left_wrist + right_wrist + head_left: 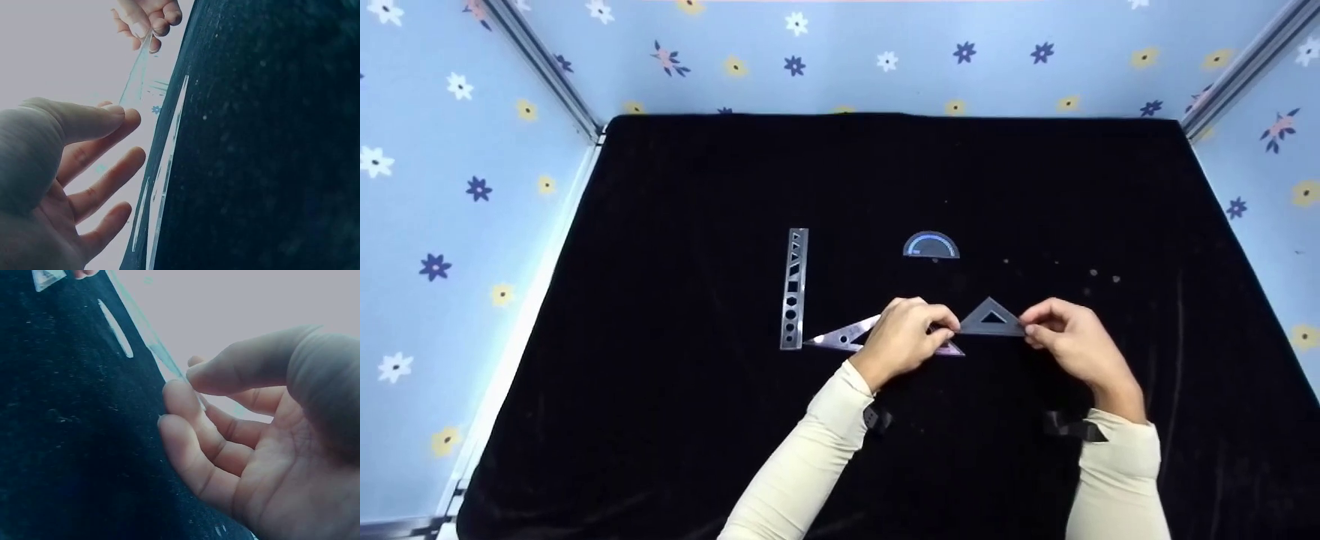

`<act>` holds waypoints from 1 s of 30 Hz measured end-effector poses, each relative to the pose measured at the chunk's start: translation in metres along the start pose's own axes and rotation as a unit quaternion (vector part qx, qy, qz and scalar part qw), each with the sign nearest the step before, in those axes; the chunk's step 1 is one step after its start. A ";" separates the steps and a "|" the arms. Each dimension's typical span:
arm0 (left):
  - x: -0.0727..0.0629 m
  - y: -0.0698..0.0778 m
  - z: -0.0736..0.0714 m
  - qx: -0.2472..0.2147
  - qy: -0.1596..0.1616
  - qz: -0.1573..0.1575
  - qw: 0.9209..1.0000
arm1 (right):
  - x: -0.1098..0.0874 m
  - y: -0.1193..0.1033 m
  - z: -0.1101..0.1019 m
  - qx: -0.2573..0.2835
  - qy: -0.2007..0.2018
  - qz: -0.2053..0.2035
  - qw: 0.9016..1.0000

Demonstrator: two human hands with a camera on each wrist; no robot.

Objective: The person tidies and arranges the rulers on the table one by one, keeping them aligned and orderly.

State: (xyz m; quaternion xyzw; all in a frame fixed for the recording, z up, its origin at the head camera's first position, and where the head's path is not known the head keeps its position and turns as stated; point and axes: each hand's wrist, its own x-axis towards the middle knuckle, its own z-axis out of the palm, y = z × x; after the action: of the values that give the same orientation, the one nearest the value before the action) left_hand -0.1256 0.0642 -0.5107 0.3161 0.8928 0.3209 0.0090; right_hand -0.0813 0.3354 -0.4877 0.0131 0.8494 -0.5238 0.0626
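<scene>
A clear set square (1009,327) with a triangular cutout is held between both hands, its peak pointing away from me. My left hand (906,334) pinches its left corner between thumb and forefinger, the other fingers spread apart in the left wrist view. At the right corner, the thumb and fingertips of my right hand (1069,336) pinch it. A longer, narrower set square (831,337) lies on the cloth beneath my left hand, which hides its middle. Its left tip is right by the lower end of a clear ruler (793,289) with shaped cutouts.
A small clear protractor (931,245) lies beyond the hands, flat side toward me. Black cloth (697,420) covers the table, with a few pale specks at right. Flower-patterned panels (840,60) stand at the back and both sides, with metal posts at the rear corners.
</scene>
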 end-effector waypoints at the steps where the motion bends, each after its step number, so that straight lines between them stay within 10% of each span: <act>1: 0.000 0.000 0.000 0.003 -0.001 -0.003 1.000 | 0.000 0.000 0.001 -0.002 0.003 -0.002 1.000; 30: 0.002 0.010 0.021 0.047 -0.025 0.011 0.998 | -0.014 0.020 0.006 0.071 0.068 0.019 0.995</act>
State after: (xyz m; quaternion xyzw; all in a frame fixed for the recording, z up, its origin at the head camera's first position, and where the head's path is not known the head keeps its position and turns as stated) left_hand -0.1170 0.0830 -0.5212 0.3340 0.9030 0.2700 0.0132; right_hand -0.0650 0.3395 -0.5060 0.0697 0.8121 -0.5791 0.0135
